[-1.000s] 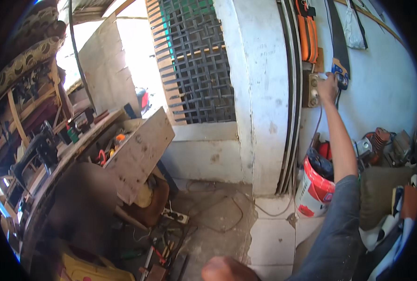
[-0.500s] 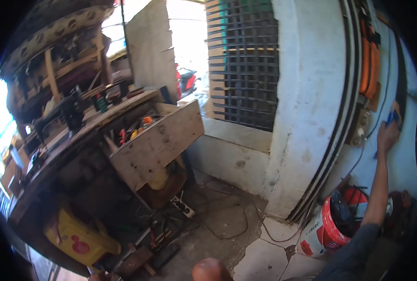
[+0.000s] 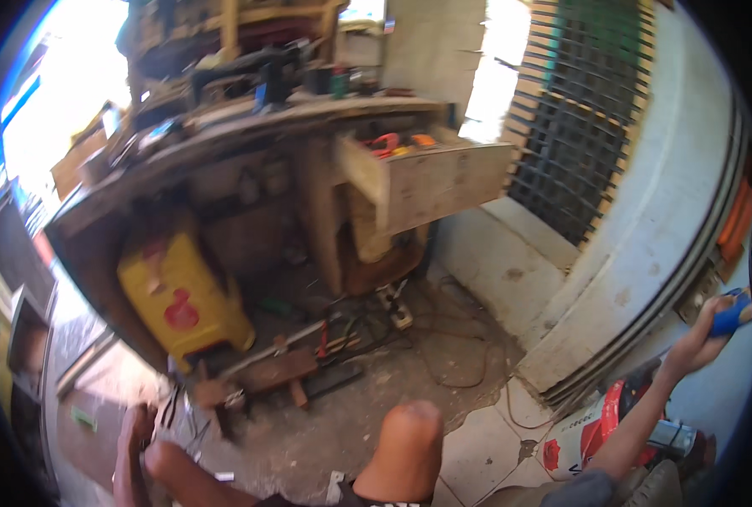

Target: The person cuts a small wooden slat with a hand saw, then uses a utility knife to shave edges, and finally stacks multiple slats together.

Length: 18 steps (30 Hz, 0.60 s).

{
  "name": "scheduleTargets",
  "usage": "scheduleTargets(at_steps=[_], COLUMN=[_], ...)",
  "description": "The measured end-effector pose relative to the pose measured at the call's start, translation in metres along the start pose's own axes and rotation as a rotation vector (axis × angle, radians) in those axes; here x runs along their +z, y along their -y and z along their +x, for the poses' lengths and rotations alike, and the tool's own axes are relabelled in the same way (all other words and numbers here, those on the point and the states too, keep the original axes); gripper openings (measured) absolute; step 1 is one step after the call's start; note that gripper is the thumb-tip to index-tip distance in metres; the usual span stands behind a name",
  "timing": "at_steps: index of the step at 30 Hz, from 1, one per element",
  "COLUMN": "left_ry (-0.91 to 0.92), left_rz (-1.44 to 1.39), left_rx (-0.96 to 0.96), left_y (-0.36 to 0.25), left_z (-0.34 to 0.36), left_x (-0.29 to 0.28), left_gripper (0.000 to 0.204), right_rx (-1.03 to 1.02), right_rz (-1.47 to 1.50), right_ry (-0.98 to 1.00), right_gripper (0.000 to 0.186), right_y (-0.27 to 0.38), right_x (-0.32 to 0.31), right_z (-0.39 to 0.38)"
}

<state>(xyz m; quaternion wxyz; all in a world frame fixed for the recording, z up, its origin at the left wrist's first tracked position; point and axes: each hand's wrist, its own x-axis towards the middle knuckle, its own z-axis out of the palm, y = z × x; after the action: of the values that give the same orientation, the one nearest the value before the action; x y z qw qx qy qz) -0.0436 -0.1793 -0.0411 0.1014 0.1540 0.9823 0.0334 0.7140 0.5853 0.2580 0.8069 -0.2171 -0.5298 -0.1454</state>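
Note:
At the right edge my right hand (image 3: 699,342) is raised beside the wall, fingers wrapped round a blue-handled tool (image 3: 733,313). The tool's far end is cut off by the dark rim, so its exact kind does not show. Low on the left, my left hand (image 3: 137,422) hangs by my knee, close to a brown board (image 3: 84,460). That hand is small and blurred, and its fingers are not clear. Several thin tools (image 3: 173,406) lie just to the right of it.
A wooden workbench (image 3: 300,118) stands ahead, its drawer (image 3: 443,182) pulled out. Beneath are a yellow plastic stool (image 3: 181,296) and a wooden block tool (image 3: 266,372). Cables (image 3: 456,380) cross the floor. A red-and-white bucket (image 3: 574,435) stands under my right arm.
The view has swung left, so the bench sits more central and my knees show. My right hand has come down from high on the wall with the blue-handled tool. My left hand shows more fully.

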Motion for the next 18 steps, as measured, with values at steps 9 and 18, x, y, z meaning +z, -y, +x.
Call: scheduleTargets(at_steps=[9,18], left_ry=[-0.478,-0.572], left_rz=[-0.434,-0.351], left_rx=[0.0,-0.254], left_y=[0.042,0.136], left_z=[-0.097,-0.11], left_x=[-0.02,0.028], left_gripper=[0.04,0.033], right_rx=[0.615,0.88], right_rz=[0.837,1.187], right_ry=[0.694,1.704], right_gripper=[0.032,0.037], right_y=[0.39,0.619], right_x=[0.088,0.067], right_z=[-0.252,-0.386])
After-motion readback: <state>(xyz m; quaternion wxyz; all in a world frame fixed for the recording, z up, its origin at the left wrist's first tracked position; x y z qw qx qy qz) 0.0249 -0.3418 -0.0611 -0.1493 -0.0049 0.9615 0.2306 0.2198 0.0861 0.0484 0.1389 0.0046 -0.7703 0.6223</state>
